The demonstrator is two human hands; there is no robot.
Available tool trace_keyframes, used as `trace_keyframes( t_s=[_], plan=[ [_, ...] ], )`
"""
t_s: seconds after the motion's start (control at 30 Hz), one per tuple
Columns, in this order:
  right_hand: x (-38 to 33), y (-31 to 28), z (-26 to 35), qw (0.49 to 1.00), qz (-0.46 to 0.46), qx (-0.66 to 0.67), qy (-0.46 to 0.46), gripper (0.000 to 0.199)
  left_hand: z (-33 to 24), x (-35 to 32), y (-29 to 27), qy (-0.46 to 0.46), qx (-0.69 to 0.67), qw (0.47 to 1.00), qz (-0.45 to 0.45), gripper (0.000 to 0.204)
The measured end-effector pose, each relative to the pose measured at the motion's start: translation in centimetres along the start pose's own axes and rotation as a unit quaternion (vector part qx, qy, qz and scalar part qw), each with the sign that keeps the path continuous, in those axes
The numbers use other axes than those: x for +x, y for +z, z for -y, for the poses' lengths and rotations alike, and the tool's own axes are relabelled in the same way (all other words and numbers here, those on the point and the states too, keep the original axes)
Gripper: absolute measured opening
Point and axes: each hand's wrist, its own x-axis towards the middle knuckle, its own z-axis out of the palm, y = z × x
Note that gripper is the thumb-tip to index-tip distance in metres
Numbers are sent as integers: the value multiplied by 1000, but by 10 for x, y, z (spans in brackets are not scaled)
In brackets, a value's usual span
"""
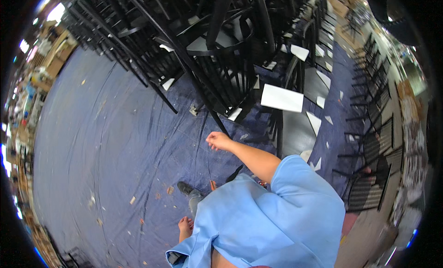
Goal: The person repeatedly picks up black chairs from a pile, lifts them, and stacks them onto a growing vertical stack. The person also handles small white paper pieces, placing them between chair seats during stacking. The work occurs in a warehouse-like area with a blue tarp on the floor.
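Observation:
My right hand (218,141) is held out at the end of my bare forearm, its fingers loosely curled with nothing visible in them. Just beyond it, the lower end of a black chair leg (216,119) comes down; whether they touch I cannot tell. Low on my left side, my left hand (186,224) hangs by my light blue shirt (272,222), fingers curled in and nothing seen in them. Stacked black spindle-back chairs (221,51) fill the area ahead. A white rectangular sheet (282,97) lies over black chair seats on the right.
Blue sheeting (106,143), creased and littered with scraps, covers the floor. More black chairs (369,189) stand in a row along the right side. Cardboard boxes (57,58) and other goods line the far left. My dark shoe (185,188) rests on the sheeting.

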Motion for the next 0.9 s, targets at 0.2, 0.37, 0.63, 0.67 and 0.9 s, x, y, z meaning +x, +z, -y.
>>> trace_keyframes(
  t_s=[0.2,0.37,0.63,0.67,0.9],
  plan=[
    [-19,4,-113,911,-330,-111,221,15,-159,133,-112,74,137,986,63,27],
    [-87,78,-169,859,-247,62,444,29,-331,166,-186,82,144,986,20,30],
    [24,132,-145,902,-230,49,363,36,-481,251,-175,105,204,970,85,36],
    [47,131,-135,898,-242,64,361,35,-492,253,-157,108,224,963,108,37],
    [183,136,15,938,-260,86,212,32,-582,254,-89,185,404,870,214,35]
  ],
)
